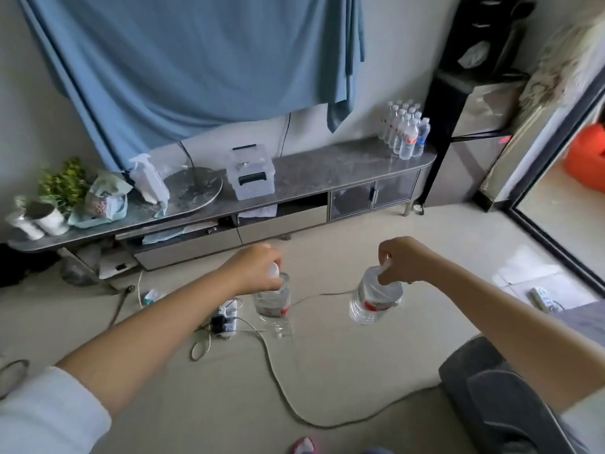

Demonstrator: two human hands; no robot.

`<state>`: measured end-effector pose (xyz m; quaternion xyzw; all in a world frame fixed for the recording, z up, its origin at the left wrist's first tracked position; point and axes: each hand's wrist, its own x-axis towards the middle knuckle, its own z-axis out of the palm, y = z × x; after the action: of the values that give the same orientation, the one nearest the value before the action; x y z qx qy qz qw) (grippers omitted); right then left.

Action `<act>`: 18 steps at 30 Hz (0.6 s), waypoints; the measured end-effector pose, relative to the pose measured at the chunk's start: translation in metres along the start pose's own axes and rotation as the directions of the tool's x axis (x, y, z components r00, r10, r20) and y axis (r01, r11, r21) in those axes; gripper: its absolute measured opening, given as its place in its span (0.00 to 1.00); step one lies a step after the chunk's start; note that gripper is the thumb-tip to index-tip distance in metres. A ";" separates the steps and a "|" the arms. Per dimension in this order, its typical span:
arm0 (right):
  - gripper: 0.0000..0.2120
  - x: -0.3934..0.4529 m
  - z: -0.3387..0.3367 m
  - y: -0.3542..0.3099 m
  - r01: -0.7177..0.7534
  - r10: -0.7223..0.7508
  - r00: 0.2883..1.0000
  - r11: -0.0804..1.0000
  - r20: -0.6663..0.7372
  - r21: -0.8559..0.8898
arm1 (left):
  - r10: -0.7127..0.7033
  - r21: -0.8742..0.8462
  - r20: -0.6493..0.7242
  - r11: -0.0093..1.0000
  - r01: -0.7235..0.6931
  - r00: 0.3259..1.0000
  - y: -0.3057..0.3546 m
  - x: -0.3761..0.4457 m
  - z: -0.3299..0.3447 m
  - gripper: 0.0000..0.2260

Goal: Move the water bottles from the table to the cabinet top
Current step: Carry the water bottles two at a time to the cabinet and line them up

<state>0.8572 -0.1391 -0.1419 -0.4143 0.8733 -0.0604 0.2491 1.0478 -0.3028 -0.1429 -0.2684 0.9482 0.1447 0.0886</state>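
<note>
Power strip (226,317) and loose cable (278,371) lie on the floor between here and the cabinet (327,165). Bottle cluster (404,131) stands at the cabinet's right end. Left grip (258,270) pinches a clear red-labelled bottle (273,304) by its neck; right grip (401,262) likewise holds another bottle (373,298). Both caps hidden by fingers.

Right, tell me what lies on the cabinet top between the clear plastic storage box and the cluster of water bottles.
Head view: bare grey marble cabinet top between box and bottles.
</note>
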 end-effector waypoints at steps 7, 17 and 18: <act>0.08 0.092 -0.050 0.042 -0.124 0.141 0.986 0.977 -0.089 0.176 | 0.077 -0.038 -0.026 0.996 -0.078 0.997 -0.011 0.135 -0.037 0.06; 0.13 0.249 -0.148 0.130 -0.087 0.089 0.995 0.994 -0.036 0.068 | 0.150 -0.051 0.076 0.988 -0.146 0.986 0.035 0.336 -0.088 0.06; 0.12 0.264 -0.159 0.140 -0.082 0.084 0.996 0.995 -0.037 0.048 | 0.158 -0.037 0.093 0.987 -0.155 0.983 0.043 0.354 -0.092 0.06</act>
<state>0.5424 -0.2635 -0.1495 -0.3704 0.8930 -0.0782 0.2436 0.7186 -0.4686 -0.1338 -0.1872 0.9588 0.1780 0.1184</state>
